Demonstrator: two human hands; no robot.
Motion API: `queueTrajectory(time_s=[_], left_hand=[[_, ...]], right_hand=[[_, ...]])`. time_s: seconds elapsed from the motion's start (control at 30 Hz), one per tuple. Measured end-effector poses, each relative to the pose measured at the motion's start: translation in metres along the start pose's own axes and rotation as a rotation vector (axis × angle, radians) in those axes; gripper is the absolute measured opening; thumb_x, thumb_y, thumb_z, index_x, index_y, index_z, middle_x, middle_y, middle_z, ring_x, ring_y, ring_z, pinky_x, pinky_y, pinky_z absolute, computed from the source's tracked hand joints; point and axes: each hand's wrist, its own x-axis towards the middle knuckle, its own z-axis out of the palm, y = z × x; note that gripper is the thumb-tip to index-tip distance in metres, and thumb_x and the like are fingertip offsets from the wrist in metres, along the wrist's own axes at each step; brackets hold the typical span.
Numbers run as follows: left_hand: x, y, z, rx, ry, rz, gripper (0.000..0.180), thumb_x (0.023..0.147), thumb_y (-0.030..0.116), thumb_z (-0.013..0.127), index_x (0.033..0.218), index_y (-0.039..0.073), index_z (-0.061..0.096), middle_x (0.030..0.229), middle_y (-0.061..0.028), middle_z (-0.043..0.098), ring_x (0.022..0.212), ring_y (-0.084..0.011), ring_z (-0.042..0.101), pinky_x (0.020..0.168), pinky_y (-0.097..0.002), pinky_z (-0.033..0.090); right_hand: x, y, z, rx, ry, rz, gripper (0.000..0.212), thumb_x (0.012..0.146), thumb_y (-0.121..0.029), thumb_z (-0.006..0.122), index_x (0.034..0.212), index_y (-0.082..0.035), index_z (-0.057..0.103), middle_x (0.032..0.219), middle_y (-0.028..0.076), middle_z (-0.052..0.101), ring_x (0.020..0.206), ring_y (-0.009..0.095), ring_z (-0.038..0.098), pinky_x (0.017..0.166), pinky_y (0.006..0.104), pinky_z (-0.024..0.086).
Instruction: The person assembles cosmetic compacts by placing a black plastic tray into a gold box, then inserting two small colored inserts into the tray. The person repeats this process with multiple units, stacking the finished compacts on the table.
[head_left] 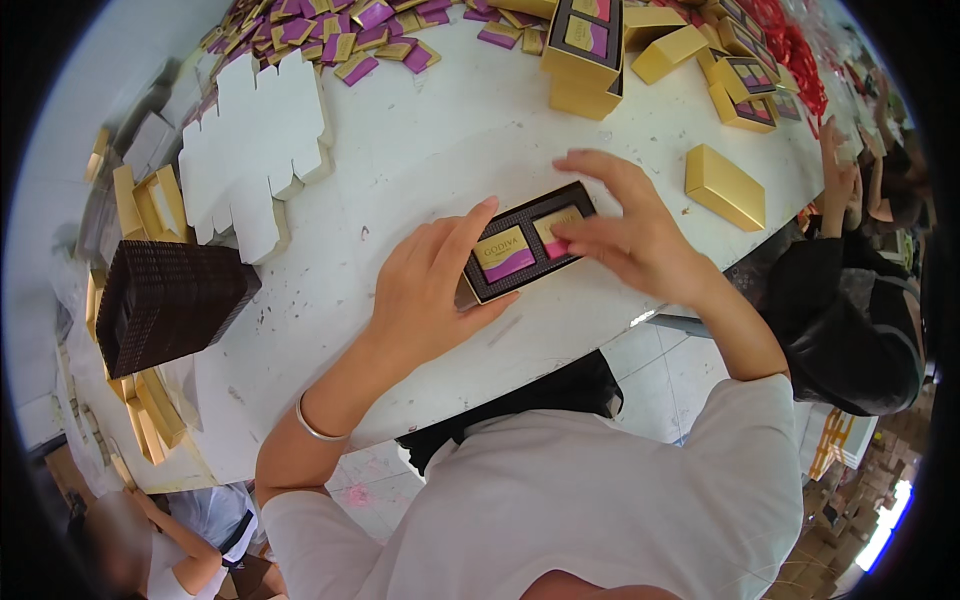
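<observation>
My left hand is closed round the near left end of a small gold box with a dark brown tray, tilted up to the right. In its left compartment sits a gold-and-purple wrapped chocolate. The right compartment has a gold-and-pink wrapped chocolate. My right hand has thumb and forefinger pinched at this chocolate's right side, partly covering it. Its other fingers stretch up over the far right corner of the box.
Wrapped chocolates lie heaped at the far edge. White flat cartons and stacked dark trays stand on the left. A closed gold box and filled boxes are at right, near red ribbon. Co-workers are at both sides.
</observation>
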Motion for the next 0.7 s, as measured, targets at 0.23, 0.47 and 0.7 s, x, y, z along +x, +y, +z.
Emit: queueTrajectory(time_s=[0.23, 0.47, 0.7], left_hand=[[0.004, 0.002, 0.0, -0.063, 0.003, -0.036, 0.081, 0.062, 0.022, 0.081, 0.132, 0.009, 0.043, 0.094, -0.0108, 0.058, 0.08, -0.0268, 0.056, 0.068, -0.0357, 0.048], [0.002, 0.008, -0.002, -0.061, -0.049, 0.035, 0.07, 0.063, 0.017, 0.081, 0.123, 0.005, 0.048, 0.102, -0.0131, 0.061, 0.086, -0.0291, 0.06, 0.074, -0.0355, 0.049], [0.027, 0.04, 0.01, -0.138, -0.111, -0.041, 0.08, 0.067, 0.031, 0.08, 0.131, 0.006, 0.039, 0.118, -0.017, 0.056, 0.088, -0.0319, 0.059, 0.074, -0.0378, 0.048]], right_hand=[[-0.004, 0.025, 0.016, 0.713, -0.142, 0.389, 0.02, 0.079, -0.003, 0.067, 0.098, -0.006, 0.061, 0.124, 0.012, 0.049, 0.113, 0.026, 0.048, 0.095, 0.0334, 0.039], [-0.024, 0.006, 0.006, -0.062, -0.067, -0.094, 0.043, 0.071, -0.026, 0.073, 0.109, -0.01, 0.06, 0.115, 0.013, 0.052, 0.105, 0.034, 0.048, 0.095, 0.0482, 0.034], [-0.03, 0.033, -0.057, -0.12, -0.156, -0.019, 0.044, 0.068, -0.022, 0.074, 0.108, -0.01, 0.061, 0.119, 0.012, 0.053, 0.11, 0.033, 0.048, 0.099, 0.051, 0.031]])
